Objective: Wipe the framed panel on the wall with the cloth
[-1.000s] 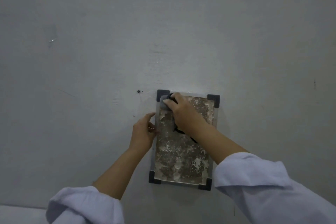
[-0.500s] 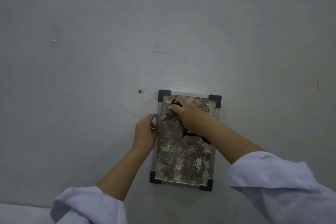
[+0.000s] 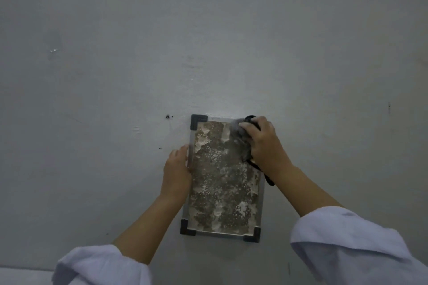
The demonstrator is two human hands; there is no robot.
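- The cloth [image 3: 240, 132] is gripped in the right hand [image 3: 264, 143] and pressed on the panel's [image 3: 222, 180] top right corner.
- The panel's left edge is braced by the flat, unclenched left hand [image 3: 177, 171].

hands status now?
Left hand: open, flat against the framed panel left edge.
Right hand: closed on the cloth, top right corner.
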